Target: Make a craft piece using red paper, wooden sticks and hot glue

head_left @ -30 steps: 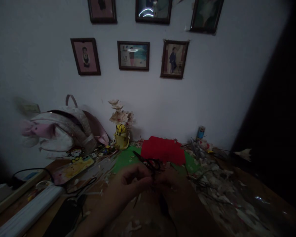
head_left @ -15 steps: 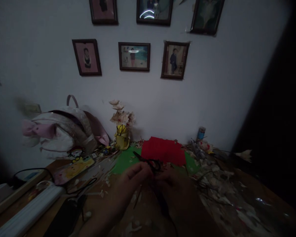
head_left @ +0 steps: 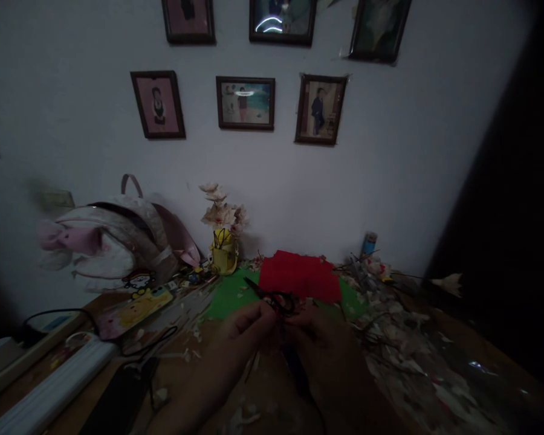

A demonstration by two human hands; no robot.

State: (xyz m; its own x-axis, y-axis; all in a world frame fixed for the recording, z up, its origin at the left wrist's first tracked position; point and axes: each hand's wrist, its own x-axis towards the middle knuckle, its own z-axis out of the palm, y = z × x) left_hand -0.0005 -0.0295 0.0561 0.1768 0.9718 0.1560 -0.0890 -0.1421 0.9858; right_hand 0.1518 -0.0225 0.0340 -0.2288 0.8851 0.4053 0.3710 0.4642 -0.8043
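Observation:
Both my hands are close together low in the middle of the view, over a wooden table [head_left: 176, 362]. My right hand [head_left: 320, 341] is closed at the black loop handles of a pair of scissors [head_left: 276, 301], whose blades point up and to the left. My left hand [head_left: 247, 329] pinches something at the scissors, but what it holds is hidden. A dark strip [head_left: 294, 368] hangs below my hands. Behind the scissors lie a red paper sheet [head_left: 299, 277] and a green paper sheet [head_left: 229, 297].
Pale paper scraps and wire bits [head_left: 403, 356] litter the table's right side. A yellow cup [head_left: 223, 254] holds paper flowers. A pale backpack [head_left: 113, 241] leans on the wall at left, near a white power strip [head_left: 49, 386]. Several framed pictures [head_left: 245, 103] hang above.
My hands have shifted slightly closer around the scissors, and the dark strip shows more clearly below them. The papers and other table items stay in place.

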